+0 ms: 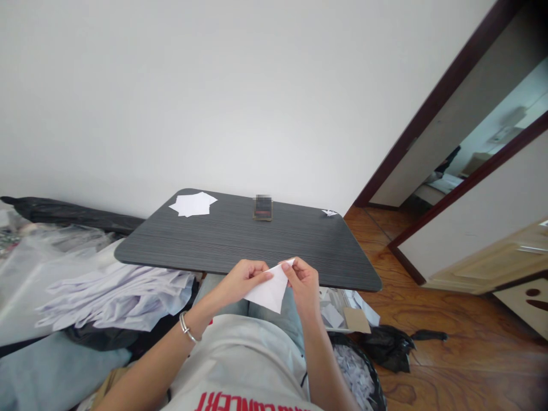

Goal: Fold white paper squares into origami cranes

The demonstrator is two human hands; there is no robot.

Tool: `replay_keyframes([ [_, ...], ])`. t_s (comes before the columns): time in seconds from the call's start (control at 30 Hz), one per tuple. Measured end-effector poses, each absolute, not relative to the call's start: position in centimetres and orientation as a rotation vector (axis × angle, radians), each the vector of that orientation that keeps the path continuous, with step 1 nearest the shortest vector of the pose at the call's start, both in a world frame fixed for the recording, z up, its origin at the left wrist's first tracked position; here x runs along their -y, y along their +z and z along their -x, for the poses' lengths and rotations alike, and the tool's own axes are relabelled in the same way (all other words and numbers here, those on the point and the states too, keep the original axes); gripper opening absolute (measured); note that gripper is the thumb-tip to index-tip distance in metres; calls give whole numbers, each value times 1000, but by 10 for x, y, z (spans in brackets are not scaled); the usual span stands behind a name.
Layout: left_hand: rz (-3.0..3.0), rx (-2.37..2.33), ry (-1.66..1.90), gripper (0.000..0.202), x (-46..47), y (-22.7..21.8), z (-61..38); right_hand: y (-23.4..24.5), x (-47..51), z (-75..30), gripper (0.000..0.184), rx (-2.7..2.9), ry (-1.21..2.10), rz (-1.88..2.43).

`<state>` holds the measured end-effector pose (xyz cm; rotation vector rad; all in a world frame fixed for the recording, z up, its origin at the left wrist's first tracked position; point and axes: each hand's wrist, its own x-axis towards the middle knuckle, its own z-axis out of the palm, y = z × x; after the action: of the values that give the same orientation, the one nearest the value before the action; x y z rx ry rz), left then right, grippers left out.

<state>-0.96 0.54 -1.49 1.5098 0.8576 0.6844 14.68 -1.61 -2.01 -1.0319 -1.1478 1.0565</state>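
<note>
A white sheet of paper is held up over my lap, just in front of the near edge of the dark table. My left hand pinches its upper left part between thumb and fingers. At the upper right corner, my right hand grips it with the thumb on top. The paper's lower part hangs free between my hands. Whether it has a crease I cannot make out clearly.
On the table lie a stack of white paper, a small dark card and a small folded white paper piece. Piled white cloth is at the left. A bin of paper scraps and a black bag stand at the right.
</note>
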Motion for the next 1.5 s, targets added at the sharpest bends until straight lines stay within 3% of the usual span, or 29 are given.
replay_keyframes([
  [0.33,-1441,-857,703,41,-10,-22,8,-32,12,-138,24,1064,1167,986],
  [0.83,-1480,-876,667,39,-11,-23,7,-32,6,-154,31,1016,872,985],
  [1.13,-1505,-866,651,38,-10,-25,8,-28,8,-155,22,1089,919,1028],
  [1.37,-1580,-895,682,38,-10,-21,4,-29,11,-148,30,1109,965,1034],
  [1.5,-1609,-916,691,40,-8,-16,3,-29,11,-147,15,1161,988,1002],
])
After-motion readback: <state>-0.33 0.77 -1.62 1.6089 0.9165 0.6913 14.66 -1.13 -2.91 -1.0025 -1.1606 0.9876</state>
